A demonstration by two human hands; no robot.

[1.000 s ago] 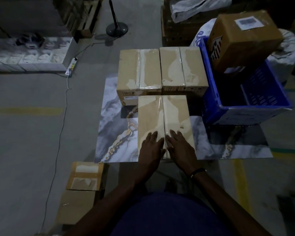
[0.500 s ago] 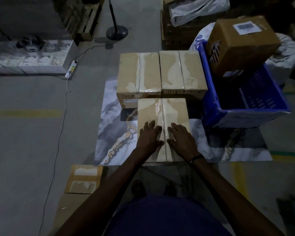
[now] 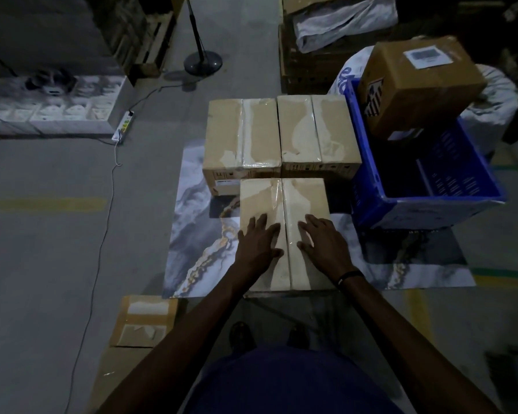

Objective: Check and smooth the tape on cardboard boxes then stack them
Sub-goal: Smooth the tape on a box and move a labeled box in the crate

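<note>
Mid-smoothing on the nearest box [image 3: 284, 231], lying on the marble-patterned worktop [image 3: 198, 234]. Left hand [image 3: 259, 245] and right hand [image 3: 325, 248] pressed flat on its lid, fingers straight and spread, one either side of the clear tape seam [image 3: 282, 204]; no grip taken on anything, neither hand curled round the box. Near half of the seam apparently under work, far half showing wrinkles and likely still to do. Just beyond this box, two more taped boxes [image 3: 281, 130] side by side, touching it; nothing stacked on them yet, so stacking seemingly all left. Count: three taped boxes on the worktop, one labelled carton [image 3: 419, 85] tilted in the single blue crate [image 3: 425, 186] to the nearest box's right, one flat carton [image 3: 144, 321] on the floor to its near left.
</note>
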